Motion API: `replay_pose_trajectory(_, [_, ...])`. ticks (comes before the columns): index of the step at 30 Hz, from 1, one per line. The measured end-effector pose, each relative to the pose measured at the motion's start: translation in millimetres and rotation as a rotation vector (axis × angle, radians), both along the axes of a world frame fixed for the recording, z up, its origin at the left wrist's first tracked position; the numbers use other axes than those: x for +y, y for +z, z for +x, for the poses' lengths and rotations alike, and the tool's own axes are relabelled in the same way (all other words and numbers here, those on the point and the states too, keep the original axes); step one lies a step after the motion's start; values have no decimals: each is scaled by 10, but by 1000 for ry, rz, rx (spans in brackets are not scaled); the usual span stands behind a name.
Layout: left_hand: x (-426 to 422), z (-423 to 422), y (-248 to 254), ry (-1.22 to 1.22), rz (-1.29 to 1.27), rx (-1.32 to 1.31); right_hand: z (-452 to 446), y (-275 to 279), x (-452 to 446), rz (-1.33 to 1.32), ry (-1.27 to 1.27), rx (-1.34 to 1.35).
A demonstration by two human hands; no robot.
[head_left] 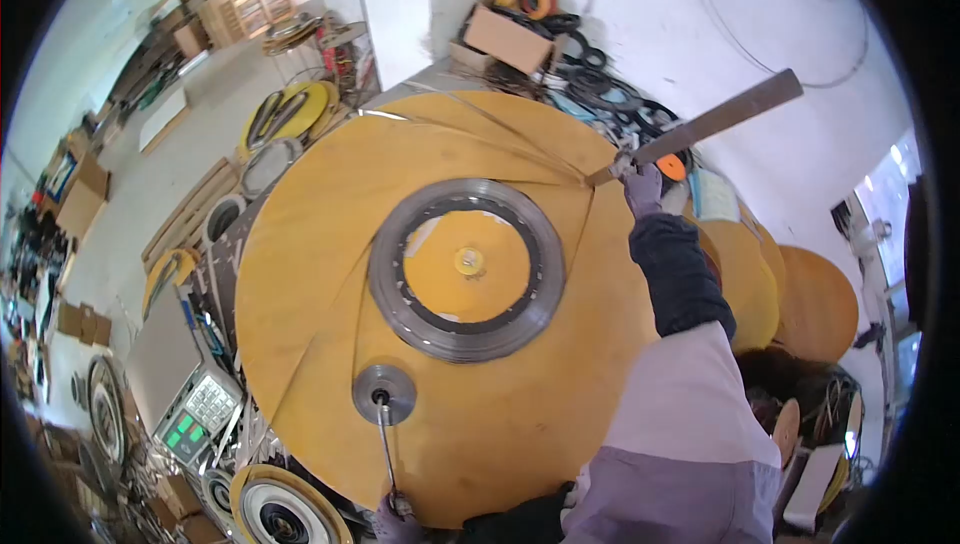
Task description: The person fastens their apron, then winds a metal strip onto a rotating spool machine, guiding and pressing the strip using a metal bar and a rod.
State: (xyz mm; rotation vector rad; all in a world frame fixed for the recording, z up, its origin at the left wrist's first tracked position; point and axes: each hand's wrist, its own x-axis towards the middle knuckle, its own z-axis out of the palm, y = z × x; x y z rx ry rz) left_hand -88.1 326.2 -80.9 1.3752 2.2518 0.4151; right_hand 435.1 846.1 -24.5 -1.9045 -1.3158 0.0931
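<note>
A large round yellow board [500,404] fills the middle of the view, with a ring of wound grey strip [465,342] around its yellow hub [470,262]. My right hand [643,187], gloved, is closed at the board's upper right edge on the lower end of a long flat brown bar [725,121]. Thin strips run from there across the board. At the bottom edge my left hand [398,521], also gloved, is closed on a thin metal rod [387,449]. The rod's upper end meets the centre of a small grey disc [398,384] lying on the board.
A scale with a keypad [208,406] stands at the left. Below it is a white and yellow reel [285,512]. Cardboard boxes [507,39] and black rings [600,89] lie behind the board. More yellow discs [815,299] stand at the right.
</note>
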Motion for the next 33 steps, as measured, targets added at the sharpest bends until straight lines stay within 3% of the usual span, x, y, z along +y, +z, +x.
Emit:
replay_pose_trajectory(2, [131,0,182,55,-65,-203,319,-79,-590,279,401,371])
replay_pose_trajectory(5, [228,78,293,38,131,-87,-17,308,-1664,87,350,483])
replay_pose_trajectory(6, [209,25,211,33,71,-82,-92,324,-1897,76,340,477])
replay_pose_trajectory(8, [196,-162,135,16,-6,-66,-280,310,-2292,111,714,504])
replay_pose_trajectory(11, [278,-314,124,-29,65,53,-717,550,-2725,37,842,370])
replay_pose_trajectory(15, [535,-514,359,-68,78,1,-1164,613,-2873,-114,871,462])
replay_pose_trajectory(18, [651,-654,342,-81,213,17,-1377,608,-2702,-299,1056,548])
replay_pose_trajectory(20, [723,-671,381,-105,123,79,-1533,567,-2591,-283,1244,326])
replay_pose_trajectory(23, [772,-603,300,-81,141,71,-1816,523,-2474,-141,1280,199])
replay_pose_trajectory(25, [741,-569,335,-12,73,-16,-1983,564,-2447,-226,1291,191])
replay_pose_trajectory(27, [673,-492,429,-100,55,64,-2176,673,-2452,-68,1362,43])
replay_pose_trajectory(32, [376,-234,475,-97,-27,-1,-2578,912,-2561,-146,1323,68])
replay_pose_trajectory(33, [304,-187,427,-142,75,-38,-2653,931,-2567,-184,1314,68])
